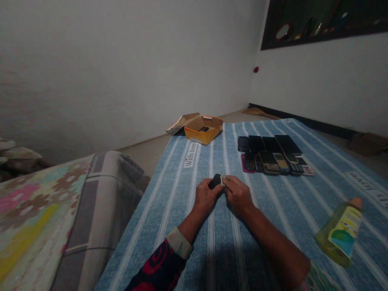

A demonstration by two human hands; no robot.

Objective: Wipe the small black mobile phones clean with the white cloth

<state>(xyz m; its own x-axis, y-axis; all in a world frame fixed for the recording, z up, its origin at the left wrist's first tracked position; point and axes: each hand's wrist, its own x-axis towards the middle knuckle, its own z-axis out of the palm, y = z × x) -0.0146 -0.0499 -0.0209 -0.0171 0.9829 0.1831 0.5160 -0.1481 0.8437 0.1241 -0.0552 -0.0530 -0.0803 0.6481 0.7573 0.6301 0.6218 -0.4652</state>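
In the middle of the cloth-covered table, my left hand (206,197) is closed around a small dark mobile phone (215,180), mostly hidden by the fingers. My right hand (239,195) pinches a small pale piece, perhaps a folded cloth (223,180), against the phone's right end. Both hands meet just above the striped blue tablecloth (194,226). Beyond them to the right, several phones lie close together in rows, among them a keypad phone (283,162) and a large dark flat one (287,144).
A yellow cardboard box (198,135) with its lid leaning open stands at the far left edge, holding a dark phone (203,129). A bottle of yellow-green liquid (341,232) lies at the right. A bed with a flowered cover (36,210) is on the left.
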